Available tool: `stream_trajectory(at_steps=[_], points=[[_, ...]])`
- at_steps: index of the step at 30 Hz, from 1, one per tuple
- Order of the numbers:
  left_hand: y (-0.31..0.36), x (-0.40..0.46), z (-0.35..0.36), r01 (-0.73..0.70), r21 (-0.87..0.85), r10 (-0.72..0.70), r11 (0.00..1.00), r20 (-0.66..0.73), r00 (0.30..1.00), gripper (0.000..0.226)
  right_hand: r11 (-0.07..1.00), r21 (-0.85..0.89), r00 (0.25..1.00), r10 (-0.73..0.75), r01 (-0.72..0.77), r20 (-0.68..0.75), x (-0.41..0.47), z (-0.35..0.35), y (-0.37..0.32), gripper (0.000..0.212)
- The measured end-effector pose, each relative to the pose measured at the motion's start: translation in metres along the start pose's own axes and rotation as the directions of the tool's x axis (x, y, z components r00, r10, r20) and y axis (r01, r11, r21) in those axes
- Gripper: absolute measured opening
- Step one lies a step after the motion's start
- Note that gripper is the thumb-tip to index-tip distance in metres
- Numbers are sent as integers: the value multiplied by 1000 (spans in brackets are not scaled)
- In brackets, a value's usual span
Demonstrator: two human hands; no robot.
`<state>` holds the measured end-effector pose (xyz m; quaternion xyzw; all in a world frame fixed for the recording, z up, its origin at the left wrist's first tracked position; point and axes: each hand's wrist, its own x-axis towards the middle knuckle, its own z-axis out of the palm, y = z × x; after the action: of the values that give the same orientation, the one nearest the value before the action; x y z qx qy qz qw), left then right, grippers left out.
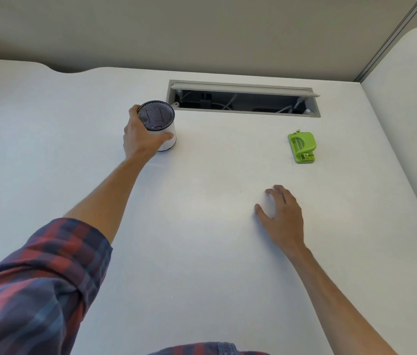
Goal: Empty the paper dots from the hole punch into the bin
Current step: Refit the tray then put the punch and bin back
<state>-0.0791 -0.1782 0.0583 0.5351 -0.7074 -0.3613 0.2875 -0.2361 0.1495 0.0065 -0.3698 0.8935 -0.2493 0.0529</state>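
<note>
my left hand point(142, 135) is wrapped around the side of the small white bin point(162, 126), which stands upright on the white desk point(202, 252) just before the open cable tray point(243, 99). my right hand point(280, 216) holds nothing, fingers loosely spread on the desk. the green hole punch point(302, 147) sits beyond it, well apart from the bin.

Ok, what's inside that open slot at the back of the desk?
Inside the cable slot a few white cables and a dark box-like fitting show against a dark recess. Its raised flap and frame cover the rest, so how deep it goes cannot be seen.
</note>
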Motion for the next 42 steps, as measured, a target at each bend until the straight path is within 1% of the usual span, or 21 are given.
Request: stream_trajectory(at_steps=[4,6,7,9,12,14,16,20,26,31,38,42], points=[[0,5,4,21,10,-21,1000,-3,1000,100,1000,-10,999,-19,19,-37,1,1,0,45],[0,7,5,28,17,-28,999,-4,1000,100,1000,-5,998,-20,20,-58,7,0,1,49],[0,7,6,34,20,-34,999,-7,999,100,1000,4,997,7,-7,-72,13,-1,2,52],[-2,9,6,44,24,-44,999,-12,999,101,992,46,985,120,-115,-124,30,-4,6,58],[-3,10,6,51,24,-51,998,-15,999,101,958,104,934,284,-267,-217,60,-11,16,67],[-3,11,7,46,23,-46,999,-11,999,100,938,113,903,347,-329,-252,78,-16,24,71],[-4,12,7,42,25,-42,999,-10,999,100,925,114,885,380,-362,-268,92,-19,30,75],[-6,13,8,25,38,-24,999,-9,1000,99,910,105,875,415,-402,-250,109,-22,41,79],[-10,18,8,19,50,-19,999,-5,1000,105,897,64,866,438,-437,-239,122,-25,47,66],[-12,20,10,35,72,-34,997,-3,999,110,889,82,853,456,-451,-253,129,-23,47,63],[-11,22,10,52,60,-53,997,16,998,122,883,67,853,467,-465,-232,141,-26,46,65],[-12,6,8,80,53,-81,995,6,997,136,888,25,863,452,-459,-224,131,-26,38,78]])
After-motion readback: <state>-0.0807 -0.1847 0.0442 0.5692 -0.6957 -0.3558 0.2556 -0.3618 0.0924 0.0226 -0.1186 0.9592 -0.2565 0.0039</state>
